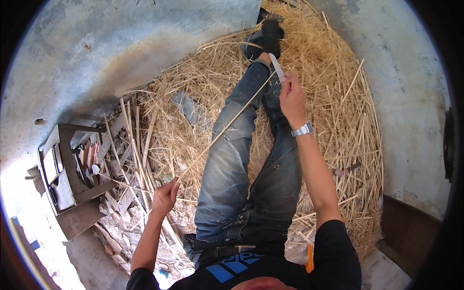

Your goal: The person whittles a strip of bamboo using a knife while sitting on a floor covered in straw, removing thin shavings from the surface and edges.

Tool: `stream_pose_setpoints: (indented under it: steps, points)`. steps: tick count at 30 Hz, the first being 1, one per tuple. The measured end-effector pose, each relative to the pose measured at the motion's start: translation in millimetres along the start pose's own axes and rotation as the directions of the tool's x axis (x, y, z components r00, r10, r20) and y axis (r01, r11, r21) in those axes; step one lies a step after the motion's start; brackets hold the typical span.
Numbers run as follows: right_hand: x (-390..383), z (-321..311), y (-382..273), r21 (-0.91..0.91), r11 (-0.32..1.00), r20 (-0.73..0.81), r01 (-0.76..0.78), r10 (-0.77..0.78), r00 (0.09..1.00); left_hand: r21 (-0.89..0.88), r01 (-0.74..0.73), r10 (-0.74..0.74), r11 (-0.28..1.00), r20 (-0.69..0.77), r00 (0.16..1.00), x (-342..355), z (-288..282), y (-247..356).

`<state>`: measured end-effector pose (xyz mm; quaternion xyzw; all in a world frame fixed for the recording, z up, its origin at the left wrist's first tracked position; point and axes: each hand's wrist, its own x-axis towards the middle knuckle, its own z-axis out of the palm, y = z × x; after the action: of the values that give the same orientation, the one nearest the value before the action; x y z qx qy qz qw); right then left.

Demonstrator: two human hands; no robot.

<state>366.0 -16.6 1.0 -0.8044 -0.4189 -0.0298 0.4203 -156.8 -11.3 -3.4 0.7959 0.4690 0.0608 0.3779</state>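
Shavings heap (333, 111): pale, tangled, spread around and beneath the legs.

Legs, in worn blue jeans (224, 169): stretched out over the heap.

Wooden frame (70, 164): open-sided, at left, papers and scraps inside.

Loose strips (137, 159): several, long, lying beside the left hand.

Strip in work (224, 130): one, slender and pale, slanting over the legs from left hand to blade. Steady, light tension should keep it from bowing.

Right hand (294, 99): closed around the knife's handle, near the shin. An even stroke, the wrist firm, likely serves best.

Left hand (164, 197): narrow, pinching the strip between thumb and fingers, well apart from the blade; that spacing seems worth keeping.

Knife (276, 65): light blade pointing toward the feet, at the strip's far end; exact contact cannot be told. A shallow angle probably avoids gouging; the edge is best kept off the jeans.
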Motion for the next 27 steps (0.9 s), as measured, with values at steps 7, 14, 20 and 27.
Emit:
stream_pose_setpoints:
  steps: [7,14,20,27]
  points:
    - [-11.7,-0.8,-6.4,0.073,0.995,0.216,0.064,-0.079,0.973,0.028,-0.023,0.022,0.999,0.016,1.0,13.8,-3.8,8.4]
    - [-77.3,20.8,-28.9,0.024,0.905,0.396,0.424,-0.398,0.827,0.041,-0.019,0.019,0.999,0.012,1.0,10.8,-7.8,4.4]
    - [-10.0,9.2,26.2,-0.073,0.987,0.053,0.143,-0.139,0.989,-0.023,-0.039,0.039,0.999,-0.005,0.999,19.9,0.1,3.7]
    - [-113.3,11.9,-60.7,0.11,0.88,0.477,0.462,-0.455,0.752,-0.042,0.042,-0.04,0.998,0.055,0.998,16.8,-7.1,13.5]
